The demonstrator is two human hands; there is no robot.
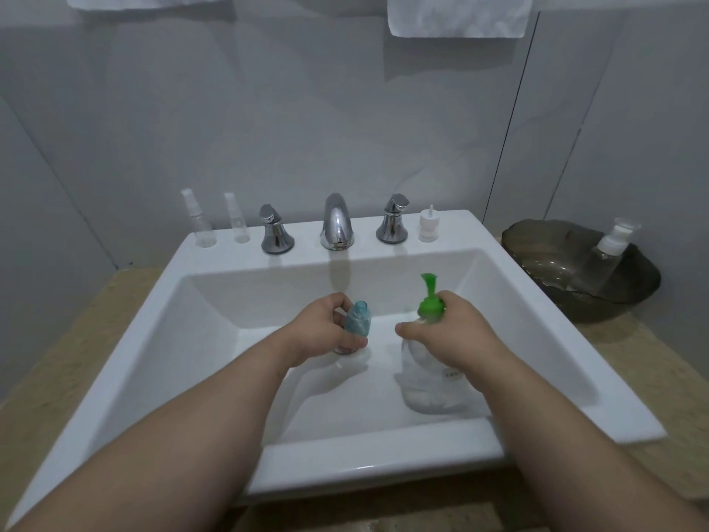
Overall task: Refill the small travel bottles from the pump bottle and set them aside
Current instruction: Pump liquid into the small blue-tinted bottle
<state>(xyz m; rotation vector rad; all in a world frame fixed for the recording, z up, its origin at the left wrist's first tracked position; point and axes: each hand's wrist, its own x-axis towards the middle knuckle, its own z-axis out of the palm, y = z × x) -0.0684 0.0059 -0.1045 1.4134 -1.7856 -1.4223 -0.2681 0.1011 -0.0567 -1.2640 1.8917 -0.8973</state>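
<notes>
Over the white sink [268,458] my left hand [326,328] grips a small clear travel bottle [357,320] with bluish liquid, its neck open at the top. To its right my right hand [449,332] holds the collar of a clear pump bottle [426,382] with a green pump head [430,301], its nozzle pointing up and away. The bottle's base stands in the basin. Two clear spray bottles [201,220] [238,220] stand on the sink's back ledge at the left. A white cap [427,224] stands on the ledge at the right.
A chrome faucet [337,222] with two handles [274,230] [393,220] stands on the back ledge. A dark glass bowl [544,259] on the beige counter at the right holds a clear bottle with a white pump [610,255]. White towels [456,15] hang above.
</notes>
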